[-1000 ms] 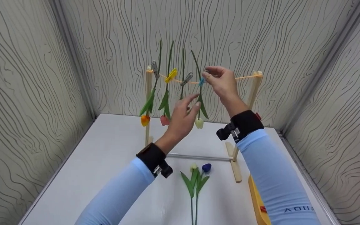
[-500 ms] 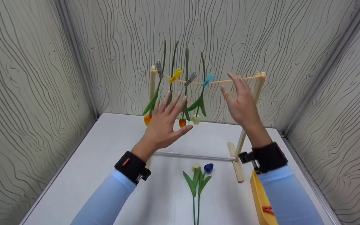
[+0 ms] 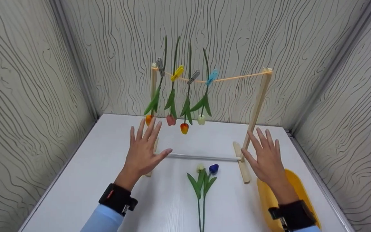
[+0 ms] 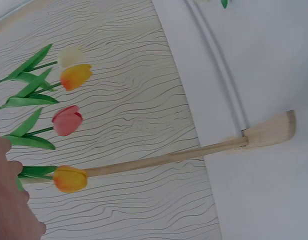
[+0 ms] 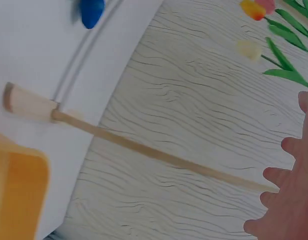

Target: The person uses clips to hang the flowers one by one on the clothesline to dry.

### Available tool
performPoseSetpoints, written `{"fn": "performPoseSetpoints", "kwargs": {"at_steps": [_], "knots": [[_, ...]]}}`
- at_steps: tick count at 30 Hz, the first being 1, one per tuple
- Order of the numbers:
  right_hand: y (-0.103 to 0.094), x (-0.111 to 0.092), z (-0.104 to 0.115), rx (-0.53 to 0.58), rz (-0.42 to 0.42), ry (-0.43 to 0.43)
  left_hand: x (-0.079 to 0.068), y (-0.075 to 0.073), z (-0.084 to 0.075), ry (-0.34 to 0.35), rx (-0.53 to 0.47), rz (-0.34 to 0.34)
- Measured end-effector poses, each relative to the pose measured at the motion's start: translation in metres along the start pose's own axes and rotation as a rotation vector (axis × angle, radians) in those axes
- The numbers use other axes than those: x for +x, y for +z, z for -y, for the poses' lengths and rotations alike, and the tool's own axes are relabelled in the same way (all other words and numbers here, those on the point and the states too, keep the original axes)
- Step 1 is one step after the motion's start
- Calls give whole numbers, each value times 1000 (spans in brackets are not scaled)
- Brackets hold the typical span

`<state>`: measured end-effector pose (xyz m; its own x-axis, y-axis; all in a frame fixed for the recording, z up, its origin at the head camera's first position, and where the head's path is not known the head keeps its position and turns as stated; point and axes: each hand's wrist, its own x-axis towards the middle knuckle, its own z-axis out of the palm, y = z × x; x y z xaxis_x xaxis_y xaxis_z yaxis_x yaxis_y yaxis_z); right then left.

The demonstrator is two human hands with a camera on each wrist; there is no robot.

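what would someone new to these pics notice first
Probably the four tulips hanging heads-down on the orange line, clipped by two grey clothespins, a yellow clothespin and a blue clothespin. On the white table, nearer the camera, lie a dark blue tulip and a pale tulip. The left hand and right hand, fingers spread, hover empty to either side of those two.

Back wall [image 3: 230, 29] at twelve o'clock, left wall [image 3: 21, 106] at nine, right wall [image 3: 362, 119] at three: pale, dark wavy wood-grain lines. Grey corner strips at eleven [image 3: 72, 58] and one. White bench [image 3: 85, 167], six o'clock. Light soft.
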<state>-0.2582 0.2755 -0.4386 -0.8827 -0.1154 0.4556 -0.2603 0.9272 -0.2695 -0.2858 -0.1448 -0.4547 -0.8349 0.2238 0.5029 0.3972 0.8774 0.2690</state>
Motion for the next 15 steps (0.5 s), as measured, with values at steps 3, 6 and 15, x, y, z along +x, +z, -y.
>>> {"fn": "performPoseSetpoints", "kwargs": {"at_steps": [3, 6, 15], "knots": [[7, -17, -25, 7, 41, 35, -18, 17, 7, -33, -1, 20], [10, -31, -48, 7, 92, 78, -33, 32, 11, -58, -18, 38], [19, -66, -96, -54, 275, 120, -66, 64, 11, -103, -51, 156]]}}
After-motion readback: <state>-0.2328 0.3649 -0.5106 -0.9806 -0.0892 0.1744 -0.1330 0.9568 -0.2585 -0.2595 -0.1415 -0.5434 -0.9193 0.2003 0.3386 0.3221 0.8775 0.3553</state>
